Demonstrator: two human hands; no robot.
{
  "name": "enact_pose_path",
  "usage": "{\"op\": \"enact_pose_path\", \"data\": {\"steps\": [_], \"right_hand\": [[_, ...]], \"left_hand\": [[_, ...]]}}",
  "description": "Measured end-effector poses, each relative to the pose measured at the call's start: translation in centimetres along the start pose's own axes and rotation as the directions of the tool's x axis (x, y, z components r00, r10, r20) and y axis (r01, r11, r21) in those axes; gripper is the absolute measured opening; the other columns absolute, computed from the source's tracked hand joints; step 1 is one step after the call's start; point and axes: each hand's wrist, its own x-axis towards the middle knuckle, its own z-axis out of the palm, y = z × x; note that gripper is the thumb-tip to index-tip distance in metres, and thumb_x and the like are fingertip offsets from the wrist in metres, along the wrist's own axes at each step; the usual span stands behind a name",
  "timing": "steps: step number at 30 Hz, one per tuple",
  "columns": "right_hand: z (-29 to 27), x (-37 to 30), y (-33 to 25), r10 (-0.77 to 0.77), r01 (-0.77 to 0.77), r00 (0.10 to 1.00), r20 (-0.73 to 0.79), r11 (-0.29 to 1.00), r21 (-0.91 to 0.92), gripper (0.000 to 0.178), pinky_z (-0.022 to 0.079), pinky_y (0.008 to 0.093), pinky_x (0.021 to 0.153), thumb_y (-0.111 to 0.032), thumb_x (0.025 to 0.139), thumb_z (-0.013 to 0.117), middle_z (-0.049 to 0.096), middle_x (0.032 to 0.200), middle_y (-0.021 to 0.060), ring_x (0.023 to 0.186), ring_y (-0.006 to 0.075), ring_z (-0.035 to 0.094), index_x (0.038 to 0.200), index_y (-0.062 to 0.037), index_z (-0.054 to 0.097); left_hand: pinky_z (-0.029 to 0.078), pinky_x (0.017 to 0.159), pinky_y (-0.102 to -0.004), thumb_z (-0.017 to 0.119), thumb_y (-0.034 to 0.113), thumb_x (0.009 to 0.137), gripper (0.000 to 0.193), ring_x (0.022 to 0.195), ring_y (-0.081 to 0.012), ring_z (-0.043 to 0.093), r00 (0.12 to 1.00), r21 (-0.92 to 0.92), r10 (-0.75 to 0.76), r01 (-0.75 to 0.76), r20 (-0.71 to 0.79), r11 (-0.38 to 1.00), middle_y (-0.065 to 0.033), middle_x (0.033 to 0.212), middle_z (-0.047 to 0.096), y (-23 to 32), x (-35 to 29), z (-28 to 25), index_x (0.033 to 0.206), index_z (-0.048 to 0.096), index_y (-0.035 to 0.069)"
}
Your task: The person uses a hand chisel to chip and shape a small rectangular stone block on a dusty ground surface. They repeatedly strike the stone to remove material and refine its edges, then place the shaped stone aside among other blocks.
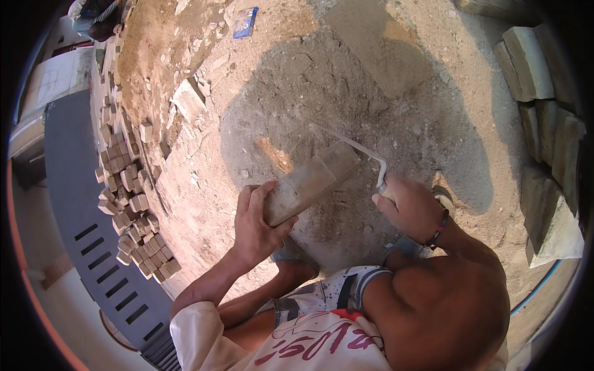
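Note:
My left hand grips the near end of a long grey-brown block, thumb on one side and fingers on the other. The block slants up and to the right above the sandy ground. In my right hand, fingers are wrapped round the handle of a trowel. Its bent metal neck leads to a thin blade, seen nearly edge-on, that lies along the far end of the block. Whether the blade touches the block I cannot tell. Both hands are above my knees, over loose soil in shadow.
Small paving blocks are heaped at the left beside a dark slotted panel. Large blocks line the right side, near a blue hose. A pale broken slab and a blue packet lie ahead. Another person is far left.

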Motion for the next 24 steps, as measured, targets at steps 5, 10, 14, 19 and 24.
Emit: {"op": "enact_pose_path", "data": {"steps": [5, 10, 14, 19, 24], "right_hand": [[1.2, 1.4, 4.1, 0.084, -0.078, 0.994, 0.063, 0.992, -0.099, 0.039, 0.05, 0.0525, 0.073, -0.03, 0.093, 0.06, 0.066, 0.085, 0.0263, 0.082, 0.0465, 0.065, 0.112, 0.0029, 0.056], [0.8, 0.3, 4.4, 0.017, -0.021, 0.999, 0.048, 0.996, 0.088, 0.038, 0.049, 0.0489, 0.073, -0.03, 0.093, 0.061, 0.066, 0.086, 0.0254, 0.083, 0.0445, 0.065, 0.113, 0.0023, 0.056], [2.6, -0.4, 5.3, -0.124, 0.124, 0.992, -0.012, 0.985, 0.123, 0.036, 0.048, 0.0501, 0.068, -0.031, 0.094, 0.061, 0.064, 0.077, 0.024, 0.076, 0.0438, 0.064, 0.107, 0.0015, 0.056], [3.5, -2.1, 2.8, -0.115, 0.093, 0.992, 0.051, 0.943, 0.318, 0.038, 0.048, 0.0492, 0.068, -0.033, 0.095, 0.06, 0.065, 0.078, 0.0229, 0.077, 0.0428, 0.065, 0.111, 0.0017, 0.055], [8.0, -0.8, 4.4, -0.05, 0.017, 0.994, 0.101, 0.952, 0.304, 0.043, 0.049, 0.0457, 0.065, -0.033, 0.095, 0.059, 0.064, 0.074, 0.0207, 0.071, 0.039, 0.064, 0.115, 0.0053, 0.053]], "left_hand": [[0.05, 0.09, -0.043, 0.088, 0.016, 0.067, 0.084, 0.105, -0.0365, 0.056, 0.992, 0.082, -0.061, 0.053, 0.107, 0.995, -0.0181, 0.113, 0.052, -0.2, -0.2, -0.5, 0.137, 0.045, 0.001], [0.047, 0.093, -0.0452, 0.088, 0.013, 0.065, 0.086, 0.11, -0.0398, 0.054, 0.971, 0.17, -0.07, 0.031, 0.228, 0.985, -0.0198, 0.116, 0.051, -5.0, -0.1, 1.4, 0.137, 0.042, 0.001], [0.043, 0.098, -0.0495, 0.084, 0.014, 0.067, 0.089, 0.114, -0.0439, 0.049, 0.956, 0.176, -0.014, -0.04, 0.294, 0.984, -0.0217, 0.121, 0.048, -9.1, -1.2, 4.3, 0.142, 0.037, 0.0], [0.042, 0.096, -0.0498, 0.085, 0.019, 0.066, 0.089, 0.115, -0.0411, 0.049, 0.995, 0.295, 0.089, -0.095, 0.034, 0.951, -0.0212, 0.129, 0.048, -5.4, -0.8, 7.1, 0.14, 0.039, 0.001], [0.045, 0.095, -0.0474, 0.085, 0.028, 0.067, 0.083, 0.111, -0.0368, 0.055, 1.0, 0.286, 0.007, -0.012, 0.018, 0.958, -0.0171, 0.122, 0.055, -2.7, 2.2, 9.5, 0.135, 0.044, 0.001]]}}
